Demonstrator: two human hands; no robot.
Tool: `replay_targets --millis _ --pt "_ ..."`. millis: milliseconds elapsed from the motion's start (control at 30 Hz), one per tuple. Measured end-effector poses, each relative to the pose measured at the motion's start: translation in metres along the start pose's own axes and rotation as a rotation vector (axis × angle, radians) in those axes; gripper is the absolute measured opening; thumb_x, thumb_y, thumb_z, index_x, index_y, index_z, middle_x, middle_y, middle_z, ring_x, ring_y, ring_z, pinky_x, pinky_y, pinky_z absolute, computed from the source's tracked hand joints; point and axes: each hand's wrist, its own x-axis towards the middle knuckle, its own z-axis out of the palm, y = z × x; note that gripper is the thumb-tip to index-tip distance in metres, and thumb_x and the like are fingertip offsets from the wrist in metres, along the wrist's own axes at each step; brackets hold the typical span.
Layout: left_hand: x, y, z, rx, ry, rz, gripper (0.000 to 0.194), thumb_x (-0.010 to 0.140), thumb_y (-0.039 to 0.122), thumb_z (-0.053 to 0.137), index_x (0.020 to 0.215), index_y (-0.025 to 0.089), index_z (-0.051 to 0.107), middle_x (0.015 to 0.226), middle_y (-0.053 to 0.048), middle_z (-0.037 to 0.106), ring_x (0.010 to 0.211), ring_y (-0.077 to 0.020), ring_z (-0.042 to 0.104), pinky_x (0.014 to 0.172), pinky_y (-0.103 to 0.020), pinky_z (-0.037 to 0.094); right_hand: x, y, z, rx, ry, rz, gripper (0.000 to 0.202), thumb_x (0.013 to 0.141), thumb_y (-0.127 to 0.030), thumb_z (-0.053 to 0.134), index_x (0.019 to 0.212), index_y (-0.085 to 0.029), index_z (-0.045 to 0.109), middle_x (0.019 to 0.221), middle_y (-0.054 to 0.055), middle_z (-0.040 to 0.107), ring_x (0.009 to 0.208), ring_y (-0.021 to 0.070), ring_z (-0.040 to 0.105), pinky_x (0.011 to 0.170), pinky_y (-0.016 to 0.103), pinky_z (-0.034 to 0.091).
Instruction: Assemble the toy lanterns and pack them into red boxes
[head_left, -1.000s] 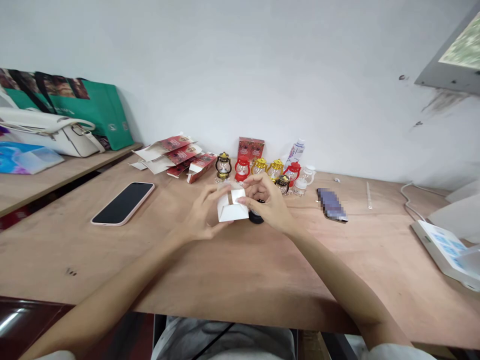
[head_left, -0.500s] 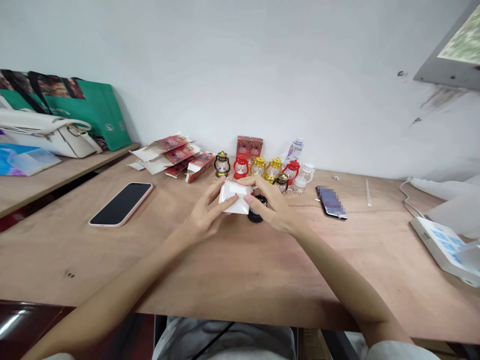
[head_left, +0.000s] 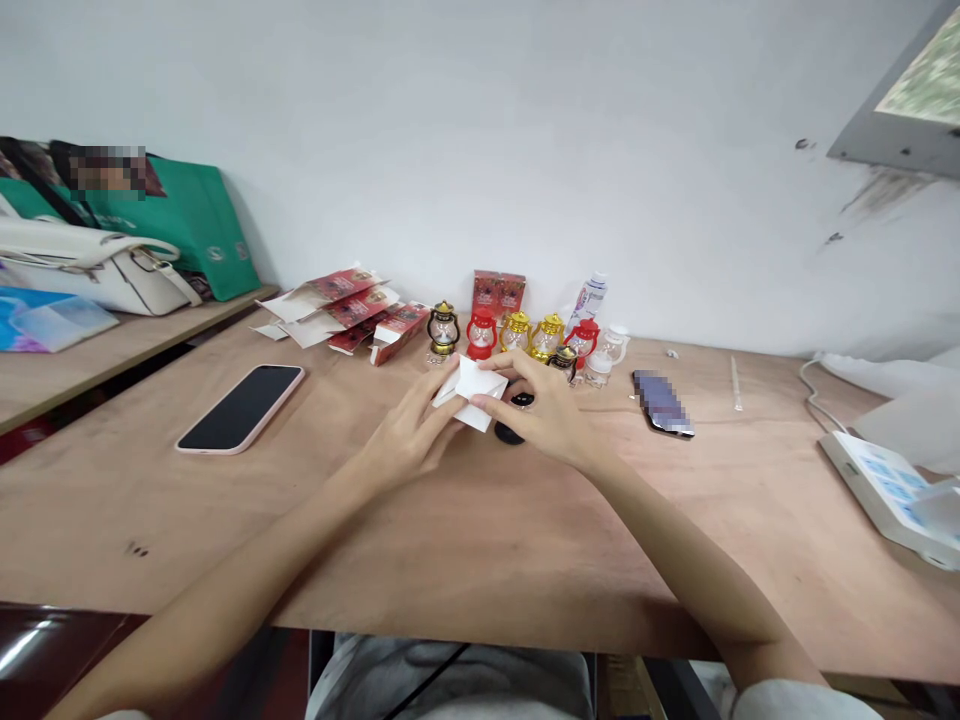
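Between both hands, above the middle of the wooden table, is a small white box with its flaps partly spread. My left hand grips its left side, fingers and thumb closed on it. On the right side, my right hand holds it with thumb and fingers. A black round object lies just behind and below the box, partly hidden by my right hand. Beyond the hands stand several small lanterns, among them a black one, a red one and a gold one.
Flattened red boxes lie at the back left, a red box and a bottle by the wall. A pink-edged phone is at left, a dark phone and a power strip at right.
The white box has turned and tilted between my hands, and its flaps now stand apart where a flatter face showed before. Both hands stay in nearly the same place.
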Motion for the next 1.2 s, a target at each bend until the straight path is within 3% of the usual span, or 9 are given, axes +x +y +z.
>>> replay_targets --millis 267,533,867,1200 --pt "0.002 -0.001 -0.004 0.038 -0.048 -0.02 0.042 0.084 0.024 0.06 0.123 0.016 0.047 0.135 -0.022 0.044 0.123 -0.0326 0.049 0.094 -0.048 0.05 -0.001 0.007 0.003 -0.049 -0.045 -0.008 0.028 0.079 -0.03 0.065 0.105 -0.021 0.058 0.101 0.004 0.067 0.091 0.0169 0.065 0.072 0.029 0.054" --pt "0.0 -0.002 0.001 -0.033 -0.01 -0.06 0.039 0.082 0.017 0.06 0.12 0.019 0.048 0.133 -0.019 0.041 0.12 -0.0288 0.051 0.091 -0.045 0.054 -0.004 -0.001 0.004 -0.143 -0.052 -0.007 0.024 0.084 -0.022 0.058 0.107 -0.022 0.063 0.103 0.005 0.066 0.089 0.0158 0.062 0.075 0.029 0.051" --pt "-0.006 -0.004 0.002 -0.026 -0.019 -0.086 0.041 0.084 0.018 0.06 0.123 0.025 0.05 0.136 -0.014 0.04 0.119 -0.0277 0.053 0.088 -0.042 0.056 -0.004 -0.001 0.007 -0.131 0.021 -0.012 0.016 0.083 -0.023 0.06 0.096 -0.018 0.068 0.098 0.006 0.069 0.086 0.0158 0.065 0.069 0.026 0.053" --pt "-0.006 -0.006 0.005 0.02 -0.03 -0.102 0.032 0.084 0.019 0.057 0.116 0.025 0.054 0.128 -0.011 0.042 0.112 -0.0246 0.055 0.085 -0.04 0.058 -0.007 0.007 0.012 -0.429 -0.051 -0.152 0.022 0.089 -0.024 0.054 0.105 -0.022 0.069 0.109 0.007 0.068 0.095 0.0178 0.066 0.084 0.031 0.052"
